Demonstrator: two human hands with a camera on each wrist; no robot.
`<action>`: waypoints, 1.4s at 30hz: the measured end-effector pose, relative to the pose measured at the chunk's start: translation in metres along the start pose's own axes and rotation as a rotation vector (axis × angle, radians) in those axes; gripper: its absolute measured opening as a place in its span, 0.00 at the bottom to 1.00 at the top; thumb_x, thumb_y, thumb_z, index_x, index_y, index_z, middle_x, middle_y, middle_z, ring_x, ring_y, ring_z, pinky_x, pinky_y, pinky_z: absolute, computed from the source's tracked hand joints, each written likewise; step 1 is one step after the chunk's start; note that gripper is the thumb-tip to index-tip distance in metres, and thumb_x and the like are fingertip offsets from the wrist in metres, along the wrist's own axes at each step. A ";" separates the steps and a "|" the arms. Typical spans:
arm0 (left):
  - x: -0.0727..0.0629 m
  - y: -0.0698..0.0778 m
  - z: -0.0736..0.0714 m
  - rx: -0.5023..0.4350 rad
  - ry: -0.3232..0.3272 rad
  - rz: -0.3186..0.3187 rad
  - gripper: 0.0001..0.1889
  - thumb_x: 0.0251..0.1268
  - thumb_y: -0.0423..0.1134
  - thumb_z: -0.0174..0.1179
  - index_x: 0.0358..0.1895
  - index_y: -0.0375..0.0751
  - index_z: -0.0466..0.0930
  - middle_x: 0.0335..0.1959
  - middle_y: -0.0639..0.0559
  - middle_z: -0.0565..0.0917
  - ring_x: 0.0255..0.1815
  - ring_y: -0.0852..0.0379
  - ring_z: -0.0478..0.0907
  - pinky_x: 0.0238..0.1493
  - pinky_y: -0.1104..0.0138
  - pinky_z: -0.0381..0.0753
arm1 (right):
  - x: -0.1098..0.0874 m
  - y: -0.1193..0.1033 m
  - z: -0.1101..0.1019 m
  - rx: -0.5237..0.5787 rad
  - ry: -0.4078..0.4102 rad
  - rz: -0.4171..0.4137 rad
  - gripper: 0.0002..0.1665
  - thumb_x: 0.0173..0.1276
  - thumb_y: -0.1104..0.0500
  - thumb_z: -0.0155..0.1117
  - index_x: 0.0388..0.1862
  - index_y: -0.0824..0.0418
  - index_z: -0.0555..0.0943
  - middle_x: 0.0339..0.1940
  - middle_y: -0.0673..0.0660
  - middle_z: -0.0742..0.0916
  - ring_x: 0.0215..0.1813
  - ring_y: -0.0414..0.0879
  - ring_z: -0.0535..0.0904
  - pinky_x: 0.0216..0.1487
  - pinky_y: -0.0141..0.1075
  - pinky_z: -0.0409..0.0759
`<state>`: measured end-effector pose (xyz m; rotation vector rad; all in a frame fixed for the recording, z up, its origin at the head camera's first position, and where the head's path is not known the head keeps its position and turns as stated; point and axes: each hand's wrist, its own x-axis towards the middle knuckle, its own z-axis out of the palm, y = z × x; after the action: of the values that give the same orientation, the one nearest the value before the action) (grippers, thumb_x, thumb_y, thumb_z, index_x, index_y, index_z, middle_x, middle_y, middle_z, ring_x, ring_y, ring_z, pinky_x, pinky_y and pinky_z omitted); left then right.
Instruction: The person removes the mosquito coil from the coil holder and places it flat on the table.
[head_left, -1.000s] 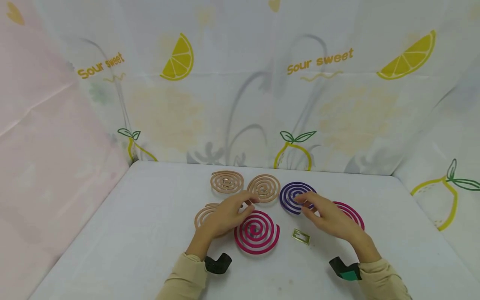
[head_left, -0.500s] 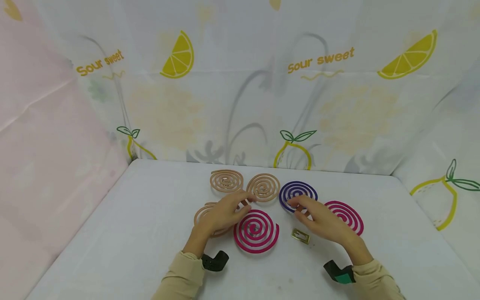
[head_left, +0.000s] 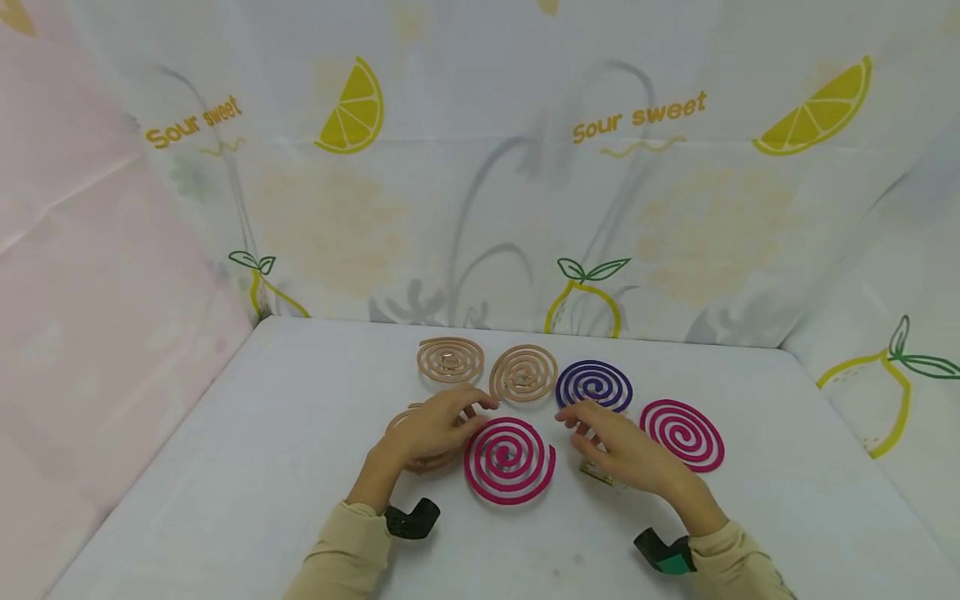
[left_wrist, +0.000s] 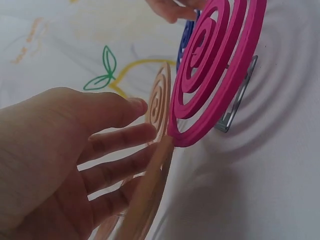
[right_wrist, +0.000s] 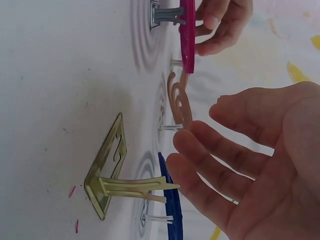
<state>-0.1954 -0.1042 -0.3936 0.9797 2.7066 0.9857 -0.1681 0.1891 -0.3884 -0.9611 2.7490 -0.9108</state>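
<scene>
the left hand (head_left: 435, 423), fingers loosely spread and empty, hangs over a tan spiral coil (left_wrist: 148, 195) beside a magenta spiral coil (head_left: 506, 456), which a grey metal stand (right_wrist: 167, 15) props off the white table (head_left: 195, 483); the right hand (head_left: 622, 446), equally loose, hovers near a coil-free gold metal stand (right_wrist: 134, 187).

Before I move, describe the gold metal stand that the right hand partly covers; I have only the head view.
Observer: In the right wrist view, the gold metal stand has two prongs rising away from the white table.
Operator: Now report how the magenta mosquito coil between the hands sits.
Observer: The right wrist view shows the magenta mosquito coil raised off the table on a gray metal stand.
Operator: Check the right palm.
Observer: Its side hidden from you shows there: the right hand holds nothing.
</scene>
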 end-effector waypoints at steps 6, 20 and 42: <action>-0.002 -0.001 0.001 -0.018 -0.017 -0.022 0.13 0.67 0.35 0.53 0.53 0.43 0.77 0.50 0.52 0.82 0.44 0.58 0.80 0.47 0.65 0.79 | 0.001 -0.006 0.005 -0.003 -0.029 0.004 0.18 0.69 0.62 0.56 0.57 0.60 0.72 0.47 0.55 0.82 0.44 0.39 0.78 0.42 0.30 0.80; -0.001 0.000 0.003 0.015 -0.041 0.002 0.14 0.66 0.34 0.54 0.53 0.42 0.78 0.49 0.51 0.81 0.42 0.59 0.79 0.46 0.65 0.79 | 0.003 -0.009 0.012 -0.042 -0.065 0.001 0.21 0.68 0.62 0.57 0.59 0.60 0.71 0.46 0.53 0.82 0.43 0.40 0.79 0.44 0.33 0.82; -0.003 -0.002 0.006 0.029 -0.023 -0.014 0.13 0.67 0.37 0.55 0.53 0.45 0.78 0.45 0.54 0.81 0.39 0.62 0.78 0.41 0.71 0.78 | 0.002 -0.011 0.018 0.001 -0.081 -0.042 0.19 0.69 0.62 0.56 0.59 0.58 0.69 0.35 0.48 0.82 0.34 0.34 0.75 0.36 0.28 0.77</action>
<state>-0.1926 -0.1037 -0.4001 0.9696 2.7128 0.9302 -0.1593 0.1721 -0.3964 -1.0353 2.6705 -0.8589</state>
